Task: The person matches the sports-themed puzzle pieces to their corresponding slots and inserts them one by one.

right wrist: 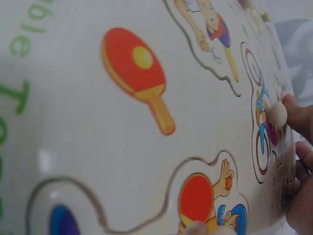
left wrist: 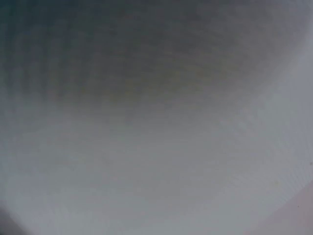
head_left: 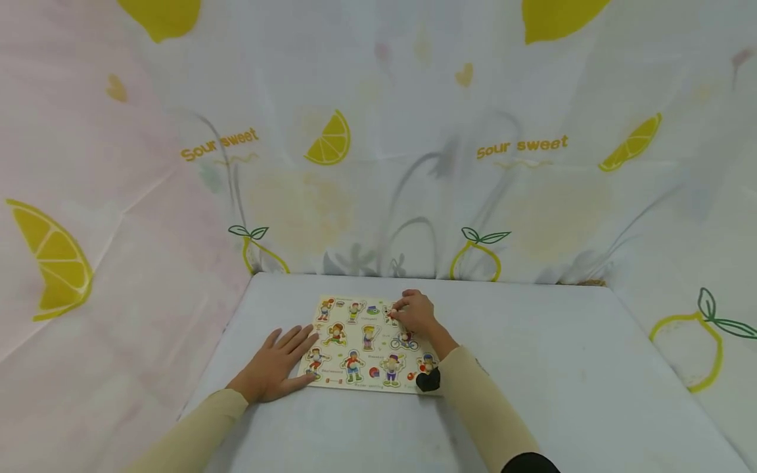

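Note:
A wooden knob puzzle board (head_left: 349, 358) with several cartoon sports figures lies flat on the white table. My left hand (head_left: 276, 364) is spread with straight fingers, and its fingertips and thumb rest on the board's left edge. At the board's upper right corner, my right hand (head_left: 416, 313) has curled fingers and pinches the knob of a puzzle piece (head_left: 390, 315). Those fingers (right wrist: 301, 205) show at the right wrist view's edge, close to a pale knob (right wrist: 293, 186). Most of that piece is hidden. Nearer lies the cyclist piece (right wrist: 264, 127) with its round knob.
The white table (head_left: 562, 368) extends around the board, up against a cloth backdrop (head_left: 378, 197) printed with lemons. A printed red table tennis bat (right wrist: 134, 63) shows on the board. The left wrist view is only a grey blur.

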Demonstrator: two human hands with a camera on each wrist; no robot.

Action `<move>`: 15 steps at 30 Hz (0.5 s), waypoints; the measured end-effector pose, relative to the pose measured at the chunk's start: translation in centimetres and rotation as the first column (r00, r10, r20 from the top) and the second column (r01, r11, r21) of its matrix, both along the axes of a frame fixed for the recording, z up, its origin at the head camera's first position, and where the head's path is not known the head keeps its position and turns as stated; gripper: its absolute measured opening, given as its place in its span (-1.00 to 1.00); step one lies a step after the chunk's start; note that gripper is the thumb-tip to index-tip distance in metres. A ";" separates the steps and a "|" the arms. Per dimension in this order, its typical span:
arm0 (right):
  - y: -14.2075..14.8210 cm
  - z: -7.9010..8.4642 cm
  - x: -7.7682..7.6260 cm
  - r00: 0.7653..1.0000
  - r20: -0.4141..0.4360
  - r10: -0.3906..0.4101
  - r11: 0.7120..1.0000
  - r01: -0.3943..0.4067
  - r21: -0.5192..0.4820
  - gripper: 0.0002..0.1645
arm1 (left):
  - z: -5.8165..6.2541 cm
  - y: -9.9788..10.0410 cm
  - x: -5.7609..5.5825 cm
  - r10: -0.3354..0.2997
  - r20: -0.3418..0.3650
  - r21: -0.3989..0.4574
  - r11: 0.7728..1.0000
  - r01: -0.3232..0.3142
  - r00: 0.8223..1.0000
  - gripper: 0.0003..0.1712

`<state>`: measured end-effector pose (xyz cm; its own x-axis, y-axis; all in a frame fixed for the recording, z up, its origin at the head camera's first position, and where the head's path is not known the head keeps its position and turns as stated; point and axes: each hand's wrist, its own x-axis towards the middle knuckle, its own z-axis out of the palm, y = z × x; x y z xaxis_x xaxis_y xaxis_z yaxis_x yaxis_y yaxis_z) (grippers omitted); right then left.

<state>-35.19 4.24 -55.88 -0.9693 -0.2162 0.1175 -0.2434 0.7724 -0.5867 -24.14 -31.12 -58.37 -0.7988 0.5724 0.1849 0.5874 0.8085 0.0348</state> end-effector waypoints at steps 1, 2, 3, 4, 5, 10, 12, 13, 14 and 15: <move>0.0 0.0 0.0 1.000 -0.001 0.008 1.000 -0.008 0.000 -0.80 | 0.1 0.0 0.0 0.001 -0.003 0.002 1.000 -0.001 1.000 -0.04; 0.1 0.0 0.0 1.000 -0.002 0.018 1.000 -0.018 -0.005 -0.80 | 0.1 -0.1 0.0 -0.002 -0.013 0.006 1.000 0.002 1.000 -0.05; 0.1 0.0 0.0 1.000 -0.009 0.028 1.000 -0.028 -0.008 -0.79 | 0.2 -0.1 0.0 -0.004 -0.021 0.013 1.000 0.005 1.000 -0.05; 0.2 0.1 -0.1 0.999 -0.014 0.033 0.999 -0.033 -0.012 -0.79 | 0.2 -0.1 -0.2 -0.008 -0.029 0.015 1.000 0.008 1.000 -0.05; 0.3 0.1 -0.1 0.999 -0.007 0.037 0.999 -0.038 -0.015 -0.78 | 0.2 -0.1 -0.4 -0.013 -0.036 0.016 1.000 0.014 0.999 -0.05; 1.3 0.5 0.4 0.987 0.148 0.057 0.986 -0.032 -0.165 -0.49 | -0.6 0.3 -0.6 -0.021 -0.032 0.016 1.000 0.021 0.999 -0.06; 1.9 0.5 1.0 0.977 0.208 0.053 0.969 0.000 -0.249 -0.28 | -0.9 0.4 -0.2 -0.023 -0.007 0.034 0.999 0.023 1.000 -0.06; 2.2 0.4 1.4 0.973 0.224 0.046 0.960 0.019 -0.281 -0.19 | -1.1 0.5 0.2 -0.020 0.005 0.040 0.999 0.020 1.000 -0.06; 2.6 0.4 1.9 0.973 0.225 0.041 0.952 0.030 -0.305 -0.14 | -1.1 0.5 0.6 -0.015 0.027 0.050 0.999 0.014 1.000 -0.06; 3.0 0.5 2.3 0.975 0.220 0.037 0.950 0.034 -0.310 -0.11 | -1.1 0.4 1.0 -0.009 0.057 0.052 0.999 0.006 0.998 -0.06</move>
